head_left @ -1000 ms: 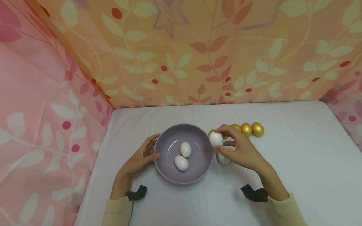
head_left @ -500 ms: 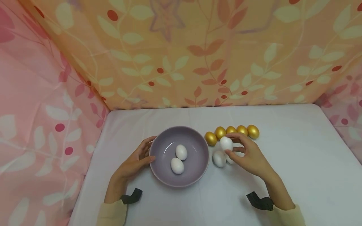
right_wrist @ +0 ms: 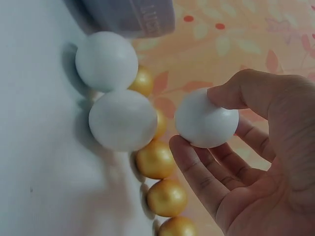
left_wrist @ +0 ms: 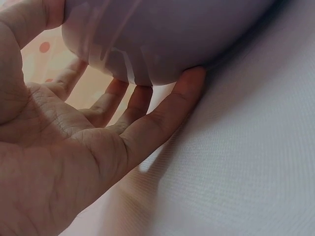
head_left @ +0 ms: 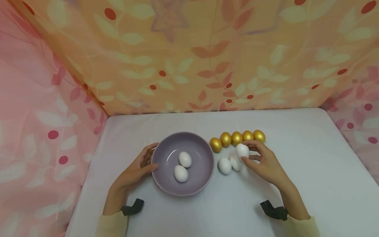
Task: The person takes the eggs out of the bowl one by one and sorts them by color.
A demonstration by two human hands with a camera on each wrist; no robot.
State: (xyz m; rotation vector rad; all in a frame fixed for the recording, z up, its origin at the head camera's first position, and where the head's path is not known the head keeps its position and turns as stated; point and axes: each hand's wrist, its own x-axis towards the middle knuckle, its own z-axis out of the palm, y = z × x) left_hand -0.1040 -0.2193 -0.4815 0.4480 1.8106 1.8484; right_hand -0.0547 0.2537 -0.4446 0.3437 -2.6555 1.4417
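A purple bowl (head_left: 195,184) stands on the table with two white eggs (head_left: 185,159) inside. My left hand (head_left: 134,171) holds the bowl's left side, thumb at the rim and spread fingertips against the outer wall (left_wrist: 162,44). My right hand (head_left: 265,164) pinches a white egg (right_wrist: 206,118) between thumb and fingers, raised above the table to the right of the bowl. Close by it on the table, two more white eggs (head_left: 225,166) lie side by side; the held egg partly covers the right one in the head view.
Several gold eggs (head_left: 226,139) lie in a row behind the white ones, right of the bowl. White cloth covers the table (head_left: 296,148). A patterned orange curtain (head_left: 177,65) hangs along the back edge, a pink one (head_left: 35,148) on the left.
My right hand has moved the pinched egg rightward, away from the bowl's rim, uncovering the two white eggs and the gold row. The left hand stays on the bowl. The head view has shifted slightly.
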